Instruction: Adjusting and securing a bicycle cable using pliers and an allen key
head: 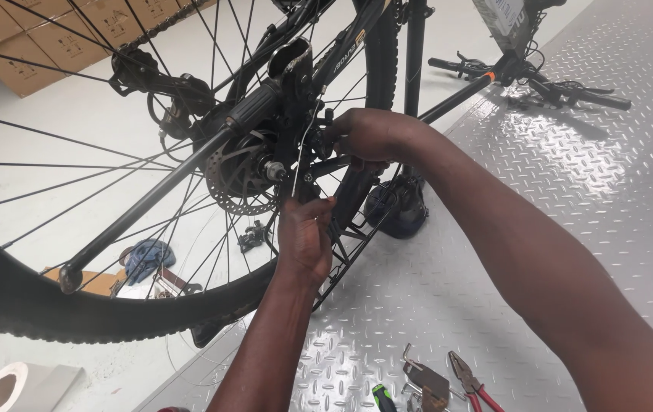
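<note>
While hands [305,236] crowd brake caliper [305,179], floor [570,198] open

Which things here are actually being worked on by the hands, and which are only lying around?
In hand:
left hand on the thin cable
right hand at the brake caliper
brake disc
bicycle wheel

Lying about:
red-handled pliers
screwdriver
paper roll
blue rag
cardboard boxes
handlebar
</note>
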